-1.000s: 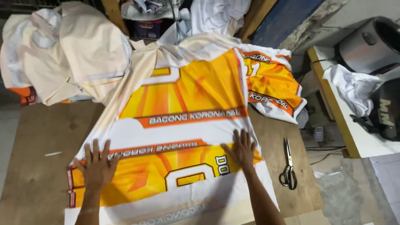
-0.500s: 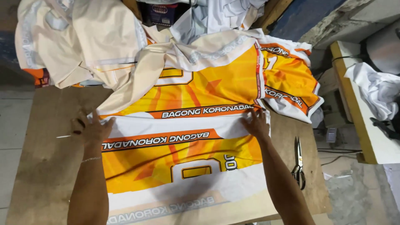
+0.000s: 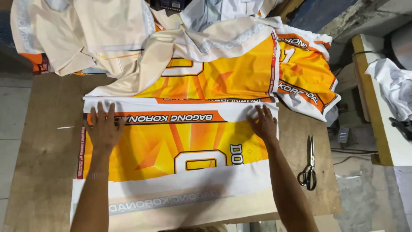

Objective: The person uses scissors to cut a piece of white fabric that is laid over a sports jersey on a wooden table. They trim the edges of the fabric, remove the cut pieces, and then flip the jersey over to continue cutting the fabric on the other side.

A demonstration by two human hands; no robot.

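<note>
A large printed fabric panel (image 3: pixel 180 141), orange and yellow with white borders, lies spread over a wooden table (image 3: pixel 38 172). My left hand (image 3: pixel 103 126) presses flat on the panel's upper left, fingers spread. My right hand (image 3: pixel 262 122) lies flat near its upper right edge. Above them a second orange and yellow panel (image 3: pixel 223 77) lies partly under a cream fabric strip (image 3: pixel 171 56).
Black-handled scissors (image 3: pixel 309 165) rest on the table's right side. A heap of cream and white fabric pieces (image 3: pixel 81 30) covers the far left. A white cloth (image 3: pixel 395 86) lies on a bench at right. Another orange printed piece (image 3: pixel 307 75) hangs off the far right corner.
Both hands slid away from me up the panel, and the top layer's far edge now lies further up, folded over toward the second panel. The view has shifted a little.
</note>
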